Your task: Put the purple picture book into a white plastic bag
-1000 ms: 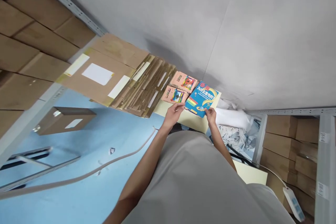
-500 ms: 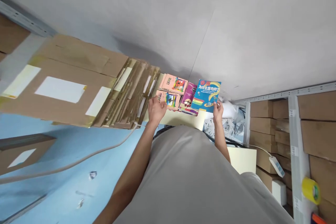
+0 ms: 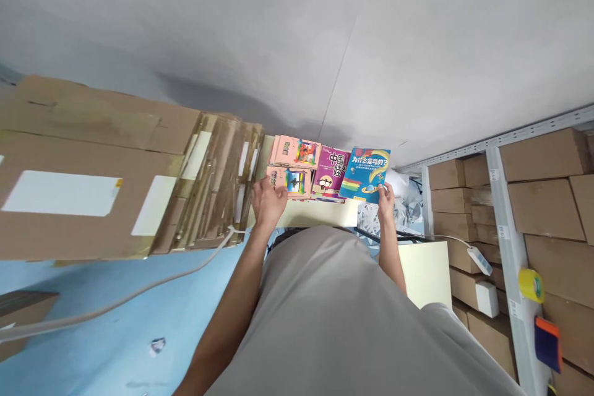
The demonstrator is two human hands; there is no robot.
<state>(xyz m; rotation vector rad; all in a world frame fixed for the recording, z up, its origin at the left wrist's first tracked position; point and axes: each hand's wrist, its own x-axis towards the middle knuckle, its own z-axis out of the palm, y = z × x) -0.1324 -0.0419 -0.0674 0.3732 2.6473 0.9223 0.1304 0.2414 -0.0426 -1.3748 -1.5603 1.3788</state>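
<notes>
My feed, near to far. Gray shirt (image 3: 343,309) fills the near center, with a forearm on each side.

Right hand (image 3: 386,199): thumb and fingers pinching the near right corner of the blue book (image 3: 364,176). Book is cover up, over the right end of the pale tabletop (image 3: 325,215), overlapping the right part of the purple book (image 3: 328,172). Can't tell if its far side touches anything underneath.

Left hand (image 3: 270,203): fingers bent at the left edge of the near pink stack (image 3: 297,184). Contact looks likely; I can't tell if they're gripping. Far pink stack (image 3: 301,151) sits just behind it, both left of the purple book.

Left of the table: big pile of flattened cardboard (image 3: 88,154), pale cable (image 3: 153,284) at its near side. Right: shelf post (image 3: 505,229), yellow tape roll (image 3: 530,285), brown cartons (image 3: 545,154). Gray wall (image 3: 260,31) at the far side.
</notes>
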